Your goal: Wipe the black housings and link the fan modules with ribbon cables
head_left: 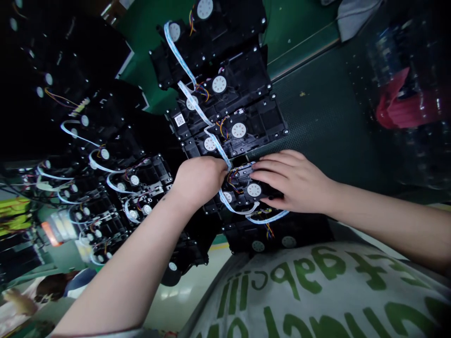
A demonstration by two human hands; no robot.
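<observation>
The black unit (243, 182), showing two white discs (254, 190), has three similar units (255, 70) beyond it, one nearer unit (243, 237), and a red thing (405, 105) far right. Upon it, the left hand (202, 180) bunches beside a ribbon cable (218, 144), its grip hidden; the right hand (292, 180) lies loosely spread.

Modules (255, 117) lie in a row on the bench (310, 110) (another row (158, 170) sits left)

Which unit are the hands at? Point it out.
The unit second from the shirt in the central row: it alone has the left hand and right hand at it.
</observation>
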